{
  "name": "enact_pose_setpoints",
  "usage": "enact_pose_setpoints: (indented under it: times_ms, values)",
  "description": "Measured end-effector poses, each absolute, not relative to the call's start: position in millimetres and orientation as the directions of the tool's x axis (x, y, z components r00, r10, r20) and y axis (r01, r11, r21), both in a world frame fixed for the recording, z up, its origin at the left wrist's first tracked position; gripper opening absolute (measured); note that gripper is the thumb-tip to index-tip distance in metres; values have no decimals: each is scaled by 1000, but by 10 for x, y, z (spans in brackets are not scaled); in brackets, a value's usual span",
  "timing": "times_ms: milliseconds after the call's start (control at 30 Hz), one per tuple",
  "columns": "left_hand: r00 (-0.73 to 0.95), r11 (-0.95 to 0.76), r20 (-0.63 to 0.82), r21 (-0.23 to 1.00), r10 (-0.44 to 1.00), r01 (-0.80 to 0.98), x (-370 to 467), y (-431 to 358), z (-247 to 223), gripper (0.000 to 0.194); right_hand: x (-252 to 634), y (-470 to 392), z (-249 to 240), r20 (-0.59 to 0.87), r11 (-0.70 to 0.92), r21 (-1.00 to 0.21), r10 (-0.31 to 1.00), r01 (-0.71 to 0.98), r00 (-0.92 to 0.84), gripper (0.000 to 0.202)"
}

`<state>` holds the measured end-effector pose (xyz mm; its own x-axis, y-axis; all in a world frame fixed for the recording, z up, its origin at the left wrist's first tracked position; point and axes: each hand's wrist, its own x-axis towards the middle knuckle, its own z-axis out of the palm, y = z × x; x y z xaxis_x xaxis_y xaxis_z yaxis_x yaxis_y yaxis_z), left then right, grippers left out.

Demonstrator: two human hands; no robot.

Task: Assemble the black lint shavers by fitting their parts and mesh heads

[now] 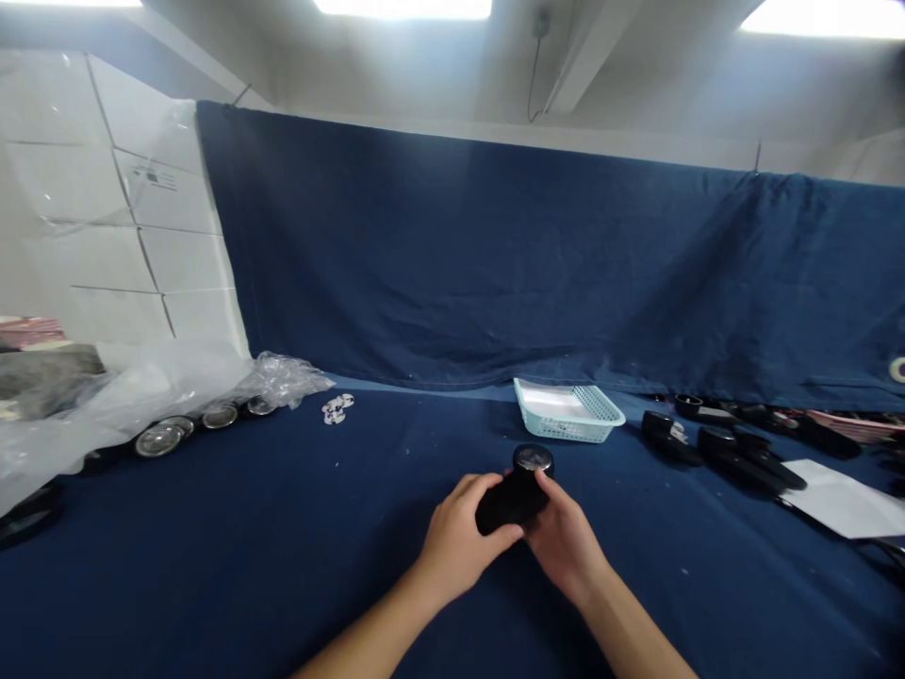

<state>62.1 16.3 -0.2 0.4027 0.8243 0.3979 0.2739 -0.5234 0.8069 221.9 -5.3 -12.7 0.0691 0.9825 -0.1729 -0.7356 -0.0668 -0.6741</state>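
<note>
Both hands hold a black handheld device above the blue-covered table. Its round end, with a shiny silver rim and a glossy face, points up and away from me; I cannot make out its exact kind. My left hand wraps around the body from the left, thumb along the near side. On the other side, my right hand grips it with the thumb against the round end. The right fingers are partly hidden behind the device. A light-blue plastic basket with something white inside stands just beyond my hands.
Several similar black devices lie at the right beside a white sheet. Round silver-rimmed parts sit at left near clear plastic wrap. Small white pieces lie farther back. A blue curtain hangs behind; white boxes are stacked left.
</note>
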Motion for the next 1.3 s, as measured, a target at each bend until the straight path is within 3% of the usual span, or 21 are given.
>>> enact_pose_setpoints:
  times_ms: [200,300,433,567,700,833,967,1100,1200,1300]
  values:
    - [385,-518,387,786,838,338,623,176,-65,58,2175,-87,-98,-86,-7,-741,993,-672,85,37]
    - [349,-554,438,731,828,397,636,184,-74,59,2146,-68,-131,-83,19,-791,987,-612,138,52]
    - [333,-623,539,552,774,554,646,157,-58,57,2132,-35,-197,-81,44,-872,969,-487,233,66]
    - [391,-671,605,346,694,656,635,127,-35,56,2153,-33,-236,-84,27,-929,956,-369,283,52]
    - [458,-698,635,186,622,691,615,125,-15,56,2167,-42,-245,-83,24,-928,959,-372,270,44]
    - [492,-713,640,126,590,690,606,111,9,53,2160,-37,-242,-99,17,-911,961,-413,258,44]
    - [446,-733,656,252,609,631,619,90,6,53,2139,-39,-229,-120,19,-888,955,-459,272,45]
    - [292,-675,627,546,722,496,646,140,-48,56,2115,-56,-216,-65,67,-910,951,-408,301,54]
    - [216,-453,402,831,890,322,656,212,-68,58,2107,-77,-200,17,122,-940,950,-320,312,62]
    - [342,-81,32,988,939,130,644,268,-39,59,2092,-93,-180,88,163,-953,954,-254,286,65]
